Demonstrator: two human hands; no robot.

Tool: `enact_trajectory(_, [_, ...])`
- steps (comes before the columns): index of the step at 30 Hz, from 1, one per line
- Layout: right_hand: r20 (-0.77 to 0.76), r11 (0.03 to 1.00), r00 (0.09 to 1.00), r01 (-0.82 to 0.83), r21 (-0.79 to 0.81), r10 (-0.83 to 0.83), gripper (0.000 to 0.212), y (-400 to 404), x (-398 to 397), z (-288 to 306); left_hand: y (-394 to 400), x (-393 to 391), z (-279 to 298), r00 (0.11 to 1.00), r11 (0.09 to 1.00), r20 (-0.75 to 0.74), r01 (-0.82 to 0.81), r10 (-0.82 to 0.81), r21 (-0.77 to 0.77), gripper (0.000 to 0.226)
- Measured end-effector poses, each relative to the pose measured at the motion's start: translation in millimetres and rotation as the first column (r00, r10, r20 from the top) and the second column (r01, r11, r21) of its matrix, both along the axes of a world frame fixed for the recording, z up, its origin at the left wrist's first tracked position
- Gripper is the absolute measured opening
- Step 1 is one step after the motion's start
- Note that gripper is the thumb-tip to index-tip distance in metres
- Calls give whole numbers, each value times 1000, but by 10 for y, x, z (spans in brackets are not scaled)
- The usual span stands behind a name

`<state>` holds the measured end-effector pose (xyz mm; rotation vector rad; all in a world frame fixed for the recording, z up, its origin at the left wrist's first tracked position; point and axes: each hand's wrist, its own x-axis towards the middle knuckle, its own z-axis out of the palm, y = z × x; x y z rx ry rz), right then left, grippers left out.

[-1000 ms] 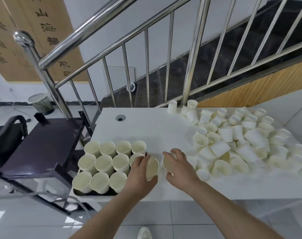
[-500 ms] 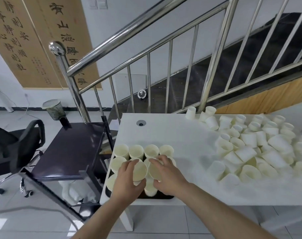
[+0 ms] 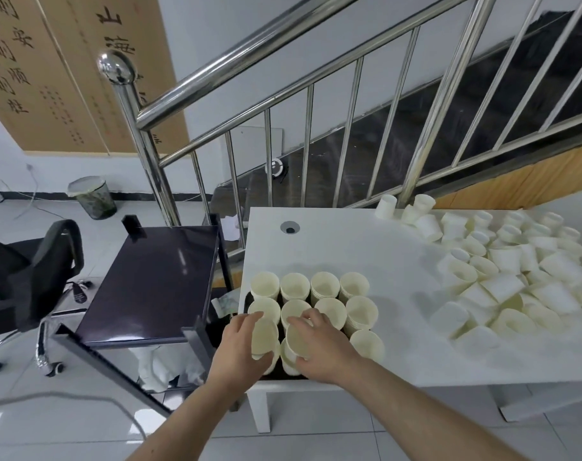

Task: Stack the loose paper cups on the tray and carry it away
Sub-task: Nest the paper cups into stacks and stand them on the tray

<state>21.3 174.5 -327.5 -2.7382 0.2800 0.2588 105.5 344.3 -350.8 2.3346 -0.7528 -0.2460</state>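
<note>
A dark tray at the white table's front left corner is packed with upright stacks of cream paper cups. My left hand grips one paper cup, tilted, over the front left stack. My right hand grips a second paper cup, mouth towards me, over the stack beside it. A big heap of loose paper cups covers the table's right side. Both hands hide the tray's front row.
The white table has a cable hole near its back left. A dark side table stands just left of the tray, an office chair further left. A steel stair railing runs behind. A bin stands by the wall.
Both hands carried a cup each from the table's middle leftwards and now hold them over the tray's front stacks. The view has swung left.
</note>
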Motion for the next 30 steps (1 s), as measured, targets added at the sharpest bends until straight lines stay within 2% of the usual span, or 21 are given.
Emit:
enact_trajectory(9, [-62, 1000, 998, -10, -23, 9, 73, 63, 73, -183, 40, 21, -121, 997, 991, -34, 74, -70, 108, 76])
enact_trajectory(18, [-80, 999, 996, 25, -30, -28, 65, 61, 73, -299, 33, 64, -218, 998, 982, -46, 56, -48, 181, 63])
enact_trajectory(30, [-63, 999, 997, 40, -11, -40, 66, 44, 82, -372, -9, 81, -287, 998, 963, -14, 58, -56, 264, 64])
